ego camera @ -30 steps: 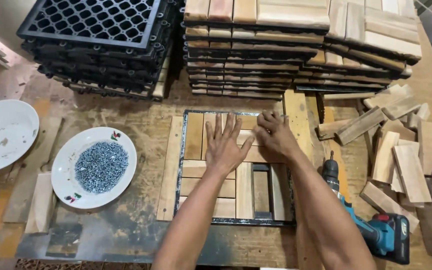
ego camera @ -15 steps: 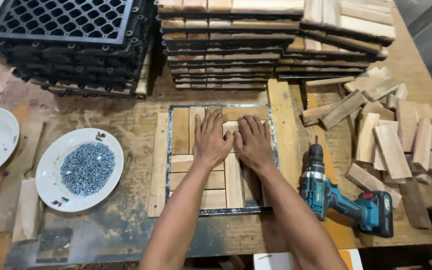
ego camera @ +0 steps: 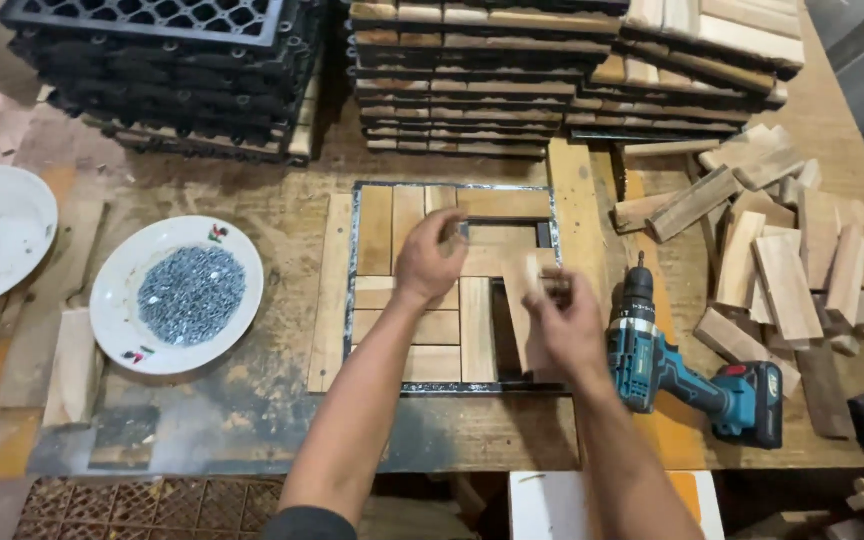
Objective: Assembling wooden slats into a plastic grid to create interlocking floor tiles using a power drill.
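Wooden slat (ego camera: pixel 524 300) gripped in right hand (ego camera: pixel 564 325) above frame's (ego camera: pixel 355 290) open gap, left hand (ego camera: pixel 430 258) curled on slats.

Both arms are bare all the way from wrist to past the elbow, no gloves, no watch, no rings that I can make out. The left hand (ego camera: pixel 430 257) and right hand (ego camera: pixel 564 325) look plain, with nothing worn on them. Only clothing showing is a bit of dark grey sleeve (ego camera: pixel 302 523) at the bottom edge on the left arm.
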